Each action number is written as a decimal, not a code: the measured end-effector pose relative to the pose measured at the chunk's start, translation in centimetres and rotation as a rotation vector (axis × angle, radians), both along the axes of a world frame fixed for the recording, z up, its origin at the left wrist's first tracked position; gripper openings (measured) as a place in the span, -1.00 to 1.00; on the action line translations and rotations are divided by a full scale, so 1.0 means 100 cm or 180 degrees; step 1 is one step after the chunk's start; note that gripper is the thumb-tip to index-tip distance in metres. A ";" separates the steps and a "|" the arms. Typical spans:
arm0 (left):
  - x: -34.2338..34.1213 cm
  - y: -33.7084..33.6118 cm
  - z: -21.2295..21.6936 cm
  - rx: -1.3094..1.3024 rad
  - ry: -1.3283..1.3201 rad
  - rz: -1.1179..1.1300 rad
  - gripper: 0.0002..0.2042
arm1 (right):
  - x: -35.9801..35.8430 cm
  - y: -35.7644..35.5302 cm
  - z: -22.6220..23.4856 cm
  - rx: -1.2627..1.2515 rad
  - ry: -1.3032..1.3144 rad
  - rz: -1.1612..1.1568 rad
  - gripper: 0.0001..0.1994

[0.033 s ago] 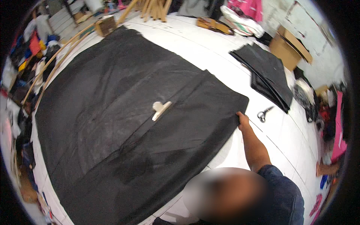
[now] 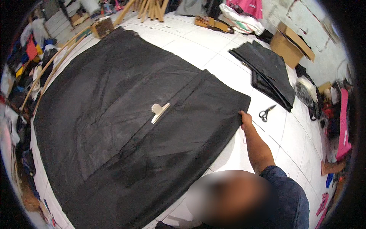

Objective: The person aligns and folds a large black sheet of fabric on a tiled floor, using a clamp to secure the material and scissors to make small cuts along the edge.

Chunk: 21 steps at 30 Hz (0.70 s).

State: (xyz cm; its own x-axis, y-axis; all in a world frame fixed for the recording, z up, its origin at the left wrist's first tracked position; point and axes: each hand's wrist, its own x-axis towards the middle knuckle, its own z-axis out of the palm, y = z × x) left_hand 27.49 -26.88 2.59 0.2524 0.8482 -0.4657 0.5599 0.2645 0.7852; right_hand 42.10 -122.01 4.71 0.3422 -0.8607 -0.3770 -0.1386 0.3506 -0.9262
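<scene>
A wide sheet of black cloth [image 2: 114, 99] lies spread over the white floor, with wrinkles and a lengthwise crease. My right hand [image 2: 246, 119] is closed on its right edge near the corner, thumb on top. A pale, broad-jawed clip [image 2: 160, 113] rests on the cloth near the middle. Black-handled scissors [image 2: 267, 113] lie on the floor just right of my right hand, not touching it. No part of my left hand shows.
Folded black cloth [image 2: 267, 68] lies at the far right, before an opened cardboard box [image 2: 288, 45]. Wooden poles [image 2: 150, 10] and a wooden block [image 2: 103, 28] are at the back. Mixed clutter [image 2: 28, 76] lines the left. Another person's bare limb [image 2: 333, 167] shows at the right rim.
The whole view has shifted slightly, so the floor things sit a little farther left in it. My right hand keeps its hold on the cloth's edge.
</scene>
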 end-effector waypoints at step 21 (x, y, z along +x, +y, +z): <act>0.340 -0.285 0.087 0.2847 0.1088 -0.5498 -0.28 | 0.260 0.244 0.040 -0.4880 0.0265 0.4179 -0.49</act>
State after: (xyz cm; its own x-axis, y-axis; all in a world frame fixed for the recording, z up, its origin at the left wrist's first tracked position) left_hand 61.50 -55.36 11.28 0.9305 -0.1813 -0.3183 -0.1268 -0.9747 0.1843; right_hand 68.12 -97.64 8.76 0.9292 0.2847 0.2358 0.3457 -0.8950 -0.2819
